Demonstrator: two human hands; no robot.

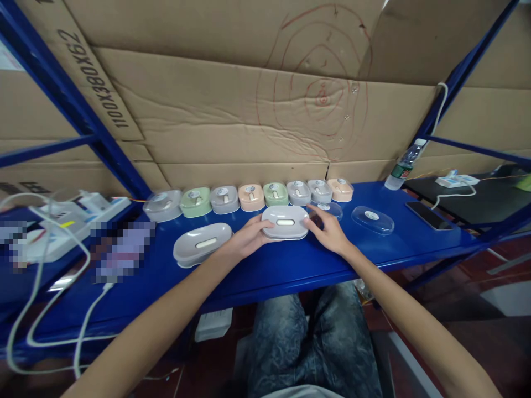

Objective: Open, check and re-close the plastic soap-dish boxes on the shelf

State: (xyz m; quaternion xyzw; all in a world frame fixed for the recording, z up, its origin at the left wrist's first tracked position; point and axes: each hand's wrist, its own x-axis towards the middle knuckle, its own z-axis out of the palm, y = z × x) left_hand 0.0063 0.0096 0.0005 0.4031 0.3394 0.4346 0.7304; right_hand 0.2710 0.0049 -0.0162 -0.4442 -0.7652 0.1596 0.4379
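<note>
A grey oval plastic box with a pale slot on its front rests on the blue shelf, held between both hands. My left hand grips its left end with curled fingers. My right hand holds its right end. A second grey oval box lies to the left, apart from my left hand. Behind them runs a row of several small lidded boxes in grey, green and peach. Two clear lids lie to the right of my right hand.
Cardboard sheets back the shelf between blue uprights. A white power strip and cables lie at left. A water bottle, a dark phone and another power strip are at right. My knees show below the shelf edge.
</note>
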